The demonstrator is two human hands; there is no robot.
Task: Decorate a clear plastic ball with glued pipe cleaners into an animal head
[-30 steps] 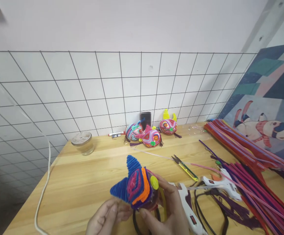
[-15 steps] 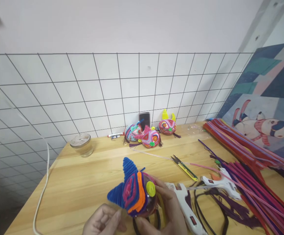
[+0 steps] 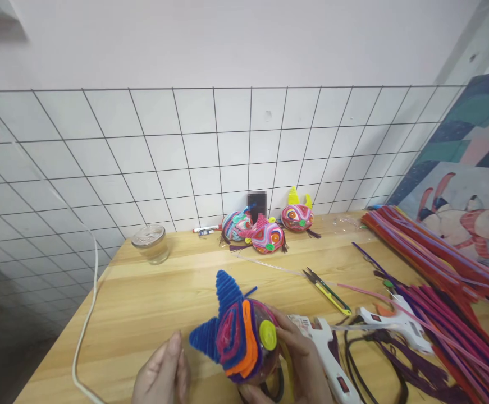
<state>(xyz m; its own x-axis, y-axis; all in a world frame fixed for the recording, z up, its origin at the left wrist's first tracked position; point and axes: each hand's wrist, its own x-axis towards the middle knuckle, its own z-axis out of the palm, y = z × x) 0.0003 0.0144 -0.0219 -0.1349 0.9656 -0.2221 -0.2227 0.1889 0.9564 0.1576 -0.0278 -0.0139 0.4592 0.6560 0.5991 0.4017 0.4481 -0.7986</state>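
Cradling a pipe-cleaner fish figure (image 3: 241, 334) at lower centre of the frame, right hand (image 3: 301, 359) wrapping around its right side, blue fins pointing up and left. Hovering just left, left hand (image 3: 162, 373) with fingers straight, not gripping. Lying close at right: glue gun (image 3: 330, 362), snips (image 3: 327, 290), pipe cleaners (image 3: 446, 331).

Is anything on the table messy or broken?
Nothing looks broken. The messiest part is the fuzzy craft sticks sprawled across the table's right side, with dark cords tangled around the two glue guns. The scissors lie open.
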